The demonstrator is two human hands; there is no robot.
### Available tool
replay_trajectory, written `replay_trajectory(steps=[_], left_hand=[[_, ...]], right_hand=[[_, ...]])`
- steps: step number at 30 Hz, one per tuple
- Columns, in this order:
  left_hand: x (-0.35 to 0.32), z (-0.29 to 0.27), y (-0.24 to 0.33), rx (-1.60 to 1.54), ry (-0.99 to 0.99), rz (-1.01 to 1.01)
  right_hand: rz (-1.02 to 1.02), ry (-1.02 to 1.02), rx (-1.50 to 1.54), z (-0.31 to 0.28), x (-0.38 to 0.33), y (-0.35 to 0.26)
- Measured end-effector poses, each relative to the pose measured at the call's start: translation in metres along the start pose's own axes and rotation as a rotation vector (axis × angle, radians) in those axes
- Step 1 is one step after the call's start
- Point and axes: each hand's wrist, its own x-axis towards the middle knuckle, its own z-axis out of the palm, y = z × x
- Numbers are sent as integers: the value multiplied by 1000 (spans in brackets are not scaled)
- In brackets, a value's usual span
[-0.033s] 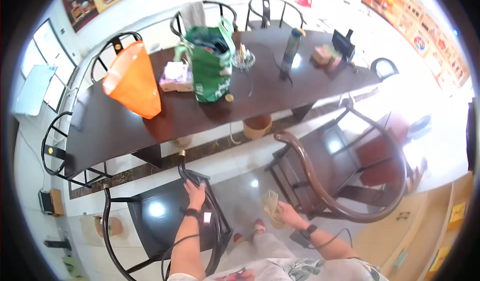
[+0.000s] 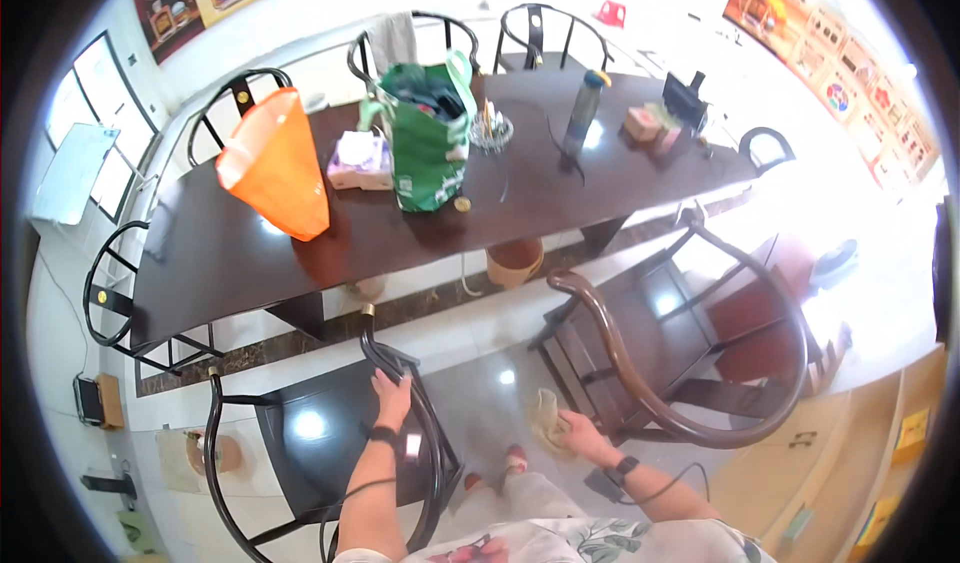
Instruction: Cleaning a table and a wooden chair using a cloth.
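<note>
Low in the head view, my left hand (image 2: 392,399) is closed around the curved armrest of a black wooden chair (image 2: 310,425). A thin beige cloth (image 2: 546,421) hangs bunched from my right hand (image 2: 585,437), whose fingers are pinched on it. That hand is in the gap between the black chair and a brown round-backed chair (image 2: 625,358) on the right, apart from both. Dark bands circle both my wrists, with a cable running along each forearm.
A long dark table (image 2: 400,248) stands ahead, bearing an orange bag (image 2: 275,168), a green bag (image 2: 428,153), a tissue pack (image 2: 360,160), a glass dish (image 2: 490,131) and a bottle (image 2: 586,108). Beneath it is a brown bin (image 2: 515,260). Shelves (image 2: 900,433) line the right side.
The view has tilted slightly, so the table and the bags appear a little lower. The cloth hangs slightly differently in my right hand. My left hand stays on the armrest.
</note>
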Motion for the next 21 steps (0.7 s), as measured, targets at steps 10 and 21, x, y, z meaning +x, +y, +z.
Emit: replay_trajectory(steps=[10,21], left_hand=[[-140,-93,-155,276,-452,200],[-106,-99,-81,406,-519,296]], right_hand=[[62,302,-651,-32,-93,71],[382,239,-508,-25,-163,174]])
